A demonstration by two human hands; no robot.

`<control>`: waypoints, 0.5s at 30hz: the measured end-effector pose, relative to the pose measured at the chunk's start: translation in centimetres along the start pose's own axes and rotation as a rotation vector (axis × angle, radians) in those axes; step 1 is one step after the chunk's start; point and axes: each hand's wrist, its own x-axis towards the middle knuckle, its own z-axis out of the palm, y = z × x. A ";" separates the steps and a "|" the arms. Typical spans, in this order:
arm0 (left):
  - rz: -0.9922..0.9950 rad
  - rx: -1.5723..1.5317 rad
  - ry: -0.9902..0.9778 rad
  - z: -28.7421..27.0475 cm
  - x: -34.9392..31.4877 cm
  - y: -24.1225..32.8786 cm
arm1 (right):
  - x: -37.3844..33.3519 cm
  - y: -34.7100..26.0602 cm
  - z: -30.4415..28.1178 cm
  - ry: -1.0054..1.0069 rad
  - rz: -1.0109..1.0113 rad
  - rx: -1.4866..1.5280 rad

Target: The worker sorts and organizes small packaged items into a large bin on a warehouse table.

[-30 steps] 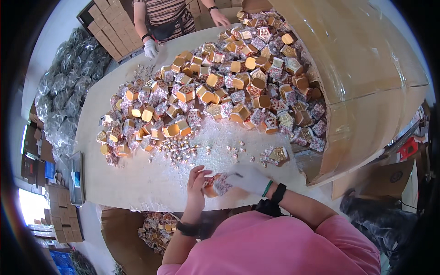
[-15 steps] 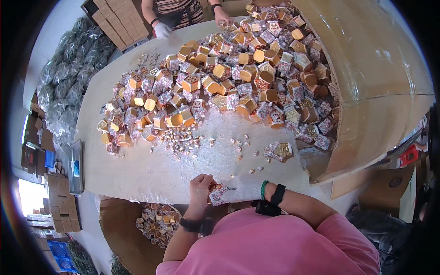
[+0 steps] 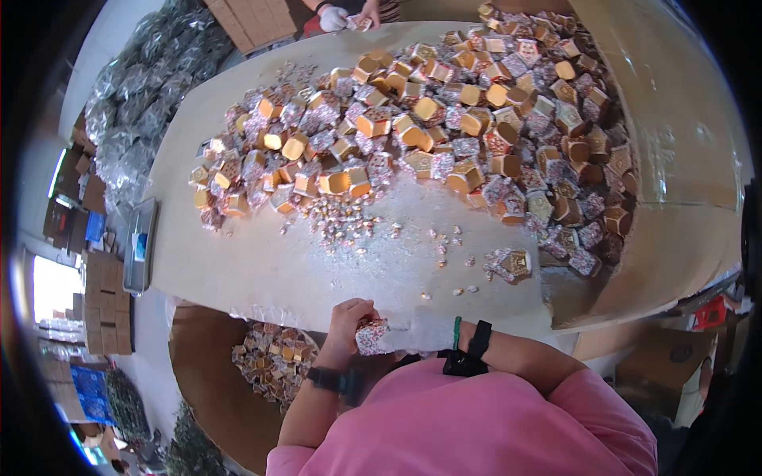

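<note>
At the table's near edge I hold a small house-shaped ornament point(image 3: 371, 339) with a roof speckled in white, red and purple. My bare left hand point(image 3: 348, 320) is closed around its left side, fingers curled. My right hand point(image 3: 425, 328), in a white glove, grips it from the right; its fingers are somewhat blurred. A big heap of similar little house ornaments point(image 3: 381, 123), many with golden-brown bases showing, spreads over the far part of the table point(image 3: 254, 266). One house point(image 3: 512, 264) lies apart on the right, near loose speckled bits point(image 3: 337, 222).
Below the table's near left edge stands a cardboard box point(image 3: 198, 357) holding more houses. Tall cardboard point(image 3: 675, 159) walls the right side. A metal tray point(image 3: 140, 246) is at the left edge. Across the table are a co-worker's hands point(image 3: 349, 17), one gloved, holding a small piece.
My view has shifted, so the table sits higher and farther right. Both my hands stay on the ornament. The co-worker's hands have come together on a small piece.
</note>
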 end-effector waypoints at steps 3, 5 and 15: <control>-0.006 -0.062 0.020 -1.1 -0.6 0.2 | 1.5 -0.3 0.5 -0.043 0.010 0.014; -0.057 -0.208 0.005 -1.8 -1.3 -0.2 | 1.1 -1.2 1.1 -0.025 -0.055 0.112; 0.058 -0.615 0.280 -10.7 -4.9 -2.3 | 2.7 1.6 -3.3 0.270 -0.399 0.014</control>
